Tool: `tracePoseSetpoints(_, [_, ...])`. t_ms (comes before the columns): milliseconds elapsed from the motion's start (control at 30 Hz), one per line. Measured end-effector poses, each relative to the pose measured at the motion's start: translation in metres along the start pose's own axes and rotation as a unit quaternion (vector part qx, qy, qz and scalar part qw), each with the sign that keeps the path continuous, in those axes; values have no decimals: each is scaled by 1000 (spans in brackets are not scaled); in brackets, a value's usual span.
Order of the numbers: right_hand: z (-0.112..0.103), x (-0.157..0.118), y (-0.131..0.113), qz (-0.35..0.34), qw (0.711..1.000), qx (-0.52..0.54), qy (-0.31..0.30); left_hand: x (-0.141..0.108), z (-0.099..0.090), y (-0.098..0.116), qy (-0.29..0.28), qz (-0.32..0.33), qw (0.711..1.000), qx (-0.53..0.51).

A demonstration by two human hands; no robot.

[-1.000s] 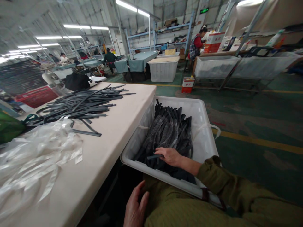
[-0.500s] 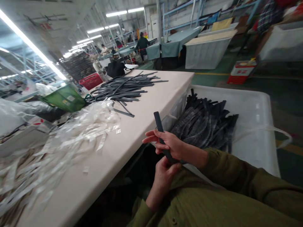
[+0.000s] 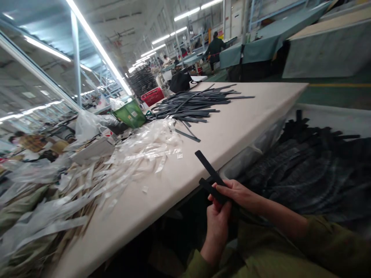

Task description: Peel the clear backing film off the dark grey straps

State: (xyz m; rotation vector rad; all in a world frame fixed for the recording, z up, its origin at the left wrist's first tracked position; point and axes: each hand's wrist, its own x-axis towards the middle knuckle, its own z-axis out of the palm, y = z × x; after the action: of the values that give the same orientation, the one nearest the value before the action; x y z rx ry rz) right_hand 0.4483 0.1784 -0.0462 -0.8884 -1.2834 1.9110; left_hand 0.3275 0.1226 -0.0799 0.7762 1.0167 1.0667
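Two ends of dark fabric strip (image 3: 208, 165) stick out from my hands toward the table, one above the other. Whether they are one folded strip or two separate ones, I cannot tell. My right hand (image 3: 241, 195) pinches the upper length between thumb and fingers. Just below it, my left hand (image 3: 217, 222) is closed around the lower length, thumb on top. Both hands are close together, in front of the table edge and above my lap. The rest of the strip is hidden behind my hands and against my dark clothing.
On the pale table (image 3: 246, 123) lie a pile of dark strips (image 3: 191, 102) and a heap of whitish translucent strips (image 3: 150, 143). A green basket (image 3: 130, 114) and a red crate (image 3: 152, 96) stand behind. At right, a white bin (image 3: 333, 114) holds many dark strips (image 3: 315, 166).
The view has turned left, so the table and bin appear farther right. One strip end showed above my hands before; now there are two, and my right hand's spread fingers have closed in.
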Motion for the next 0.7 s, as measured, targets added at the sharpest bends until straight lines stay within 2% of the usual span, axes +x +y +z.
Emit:
tracePoseSetpoints(200, [-4, 9, 34, 16, 997, -51, 54, 12, -10, -1, 20, -10, 997, 80])
tracePoseSetpoints(267, [-6, 8, 39, 11, 996, -57, 60, 14, -15, 4, -4, -6, 990, 139])
tracePoseSetpoints(333, [-9, 6, 37, -4, 995, -44, 90, 18, -26, 20, -47, 26, 972, 228])
tracePoseSetpoints(400, [-14, 4, 29, -20, 989, -29, 146, 26, -44, 51, -41, 73, 933, 350])
tracePoseSetpoints(433, [-17, 3, 24, -25, 984, -25, 177, 34, -56, 71, -1, 91, 903, 419])
tracePoseSetpoints(467, [-20, 2, 20, -27, 978, -24, 206, 42, -69, 91, 72, 113, 861, 490])
tracePoseSetpoints(500, [-22, 2, 17, -26, 973, -23, 229, 52, -83, 112, 120, 125, 840, 514])
tracePoseSetpoints(600, [-24, 2, 14, -25, 964, -17, 264, 81, -126, 161, 215, 135, 793, 553])
tracePoseSetpoints(700, [-21, 3, 19, -20, 964, -10, 265, 100, -155, 179, 256, 112, 775, 566])
